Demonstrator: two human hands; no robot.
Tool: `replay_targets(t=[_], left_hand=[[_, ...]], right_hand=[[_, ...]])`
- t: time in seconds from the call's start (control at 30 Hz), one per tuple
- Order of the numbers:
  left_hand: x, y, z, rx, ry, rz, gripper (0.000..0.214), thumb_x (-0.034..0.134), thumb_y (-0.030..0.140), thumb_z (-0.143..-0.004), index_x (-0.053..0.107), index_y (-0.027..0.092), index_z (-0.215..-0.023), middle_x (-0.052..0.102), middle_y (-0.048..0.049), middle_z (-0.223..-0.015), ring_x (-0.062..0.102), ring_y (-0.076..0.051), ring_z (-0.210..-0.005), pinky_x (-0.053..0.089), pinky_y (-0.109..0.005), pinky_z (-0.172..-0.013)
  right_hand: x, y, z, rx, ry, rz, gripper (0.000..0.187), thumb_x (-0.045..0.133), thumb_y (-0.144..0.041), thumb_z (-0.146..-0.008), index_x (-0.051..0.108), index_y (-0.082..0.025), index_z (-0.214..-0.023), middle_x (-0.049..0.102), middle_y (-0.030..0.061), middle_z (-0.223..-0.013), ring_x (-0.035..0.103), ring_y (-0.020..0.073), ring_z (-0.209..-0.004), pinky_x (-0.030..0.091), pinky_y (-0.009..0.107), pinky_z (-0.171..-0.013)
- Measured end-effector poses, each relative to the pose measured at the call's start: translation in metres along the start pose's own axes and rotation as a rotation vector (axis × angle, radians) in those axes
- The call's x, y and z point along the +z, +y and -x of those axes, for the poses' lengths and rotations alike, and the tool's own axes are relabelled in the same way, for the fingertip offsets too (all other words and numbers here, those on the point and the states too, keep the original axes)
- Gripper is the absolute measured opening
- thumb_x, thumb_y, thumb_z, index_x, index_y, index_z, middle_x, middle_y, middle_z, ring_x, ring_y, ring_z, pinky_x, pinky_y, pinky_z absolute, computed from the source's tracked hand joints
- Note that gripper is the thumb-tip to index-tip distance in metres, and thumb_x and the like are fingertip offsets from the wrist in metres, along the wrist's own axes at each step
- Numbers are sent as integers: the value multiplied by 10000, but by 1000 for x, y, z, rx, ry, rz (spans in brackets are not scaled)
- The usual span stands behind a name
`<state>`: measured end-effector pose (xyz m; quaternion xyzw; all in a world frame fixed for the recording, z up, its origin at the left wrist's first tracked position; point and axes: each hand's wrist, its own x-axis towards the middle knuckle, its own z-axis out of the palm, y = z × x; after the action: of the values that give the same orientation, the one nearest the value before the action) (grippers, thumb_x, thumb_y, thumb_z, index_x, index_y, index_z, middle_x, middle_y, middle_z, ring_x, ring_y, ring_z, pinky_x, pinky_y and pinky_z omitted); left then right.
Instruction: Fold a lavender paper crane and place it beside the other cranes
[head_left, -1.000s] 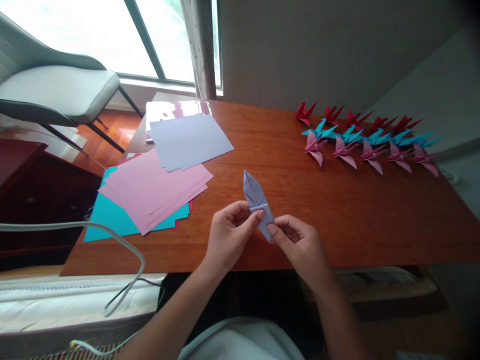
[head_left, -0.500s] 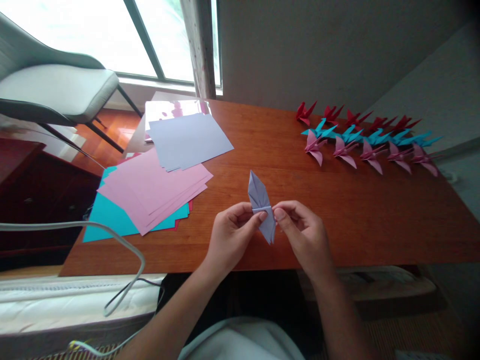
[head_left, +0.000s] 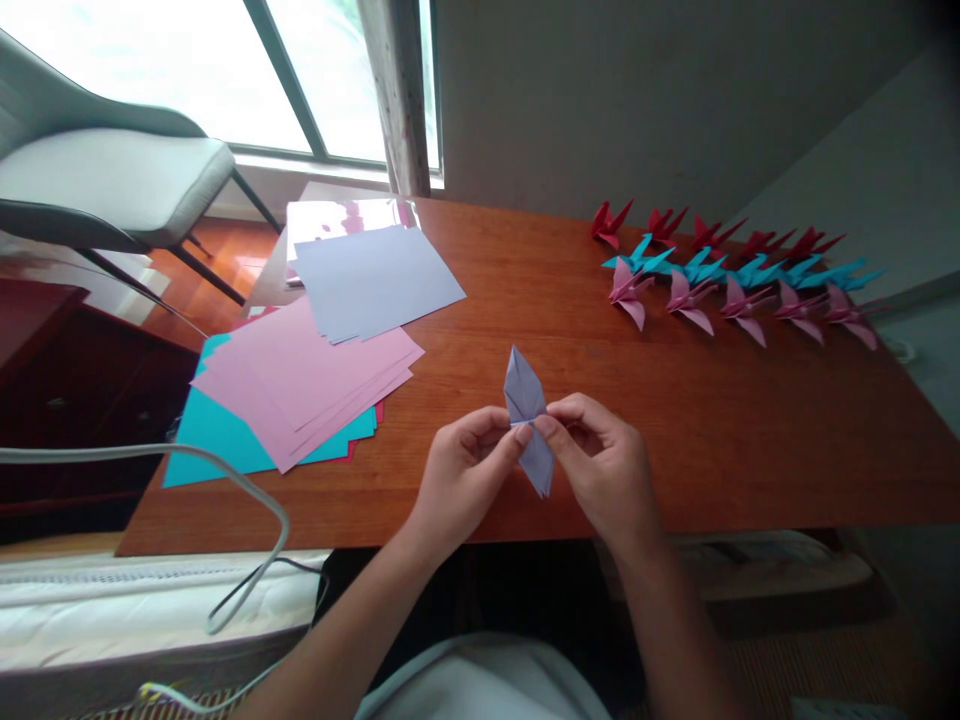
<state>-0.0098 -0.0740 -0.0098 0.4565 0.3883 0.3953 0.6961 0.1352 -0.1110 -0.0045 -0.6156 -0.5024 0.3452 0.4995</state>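
A lavender folded paper piece (head_left: 527, 420), a narrow diamond shape, is held upright over the near edge of the wooden table (head_left: 570, 330). My left hand (head_left: 463, 478) pinches its middle from the left. My right hand (head_left: 600, 462) pinches the same middle from the right, fingers curled. Both thumbs meet at the horizontal crease.
Stacked sheets lie to the left: lavender paper (head_left: 375, 280), pink paper (head_left: 315, 375), cyan paper (head_left: 217, 440). Several finished paper cranes stand in rows at the far right: red (head_left: 611, 222), cyan (head_left: 641, 260), pink (head_left: 628, 292). A grey chair (head_left: 112, 180) and a cable (head_left: 247, 480) sit at the left.
The folded piece has turned more upright and shifted slightly right. My right hand moved up from its lower tip to its middle, beside the left hand.
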Motion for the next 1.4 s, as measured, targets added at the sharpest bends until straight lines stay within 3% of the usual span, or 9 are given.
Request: replay_targets(t=[0.3, 0.53, 0.77, 0.9, 1.17, 1.27, 1.4], left_hand=[[-3, 0, 3, 9, 13, -79, 283, 732, 397, -839, 688, 139, -732, 617, -2, -660, 526, -120, -615, 405, -211, -570], [-1, 0, 1, 5, -10, -50, 259, 745, 391, -830, 719, 139, -774, 685, -17, -723, 583, -136, -662, 454, -218, -620], [-1, 2, 0, -13, -71, 24, 220, 752, 355, -834, 739, 138, -868, 734, -50, -821, 651, -172, -788, 500, -236, -722], [-2, 2, 0, -20, -35, -32, 258, 741, 388, -841, 724, 134, -796, 693, -28, -734, 594, -133, -666, 459, -213, -620], [-7, 3, 3, -85, -21, 117, 270, 763, 386, -815, 687, 141, -729, 626, -2, -630, 513, -99, -542, 408, -203, -519], [-9, 4, 2, -206, -128, 313, 282, 734, 395, -834, 638, 154, -726, 602, 1, -582, 530, -102, -493, 424, -202, -485], [-13, 5, 0, -324, -304, 461, 281, 727, 396, -849, 648, 142, -760, 522, 23, -535, 494, -86, -456, 421, -187, -449]], right_hand=[[4, -3, 2, -74, -32, 72, 102, 623, -253, -903, 644, -227, -806, 594, 4, -766, 555, 159, -711, 468, 294, -658], [-1, -3, 0, -73, -54, 95, 105, 626, -231, -890, 634, -221, -786, 592, -4, -753, 550, 149, -700, 459, 287, -654], [5, 0, 4, -31, 101, 30, 159, 623, -242, -870, 582, -223, -717, 545, -20, -702, 513, 140, -652, 426, 270, -605], [7, 0, 4, -10, 120, -3, 171, 638, -285, -885, 601, -224, -729, 555, -19, -707, 510, 139, -658, 423, 270, -616], [-10, 7, -1, 120, -145, -281, 280, 618, -506, -915, 717, -245, -894, 664, 19, -815, 599, 164, -730, 509, 289, -679], [-10, 5, -3, 105, -241, -343, 247, 662, -473, -897, 717, -286, -1048, 696, 42, -1078, 649, 205, -972, 545, 333, -851], [0, -1, -4, 147, -391, -514, 252, 704, -476, -861, 718, -292, -1034, 645, 50, -1254, 671, 216, -1012, 589, 352, -818]])
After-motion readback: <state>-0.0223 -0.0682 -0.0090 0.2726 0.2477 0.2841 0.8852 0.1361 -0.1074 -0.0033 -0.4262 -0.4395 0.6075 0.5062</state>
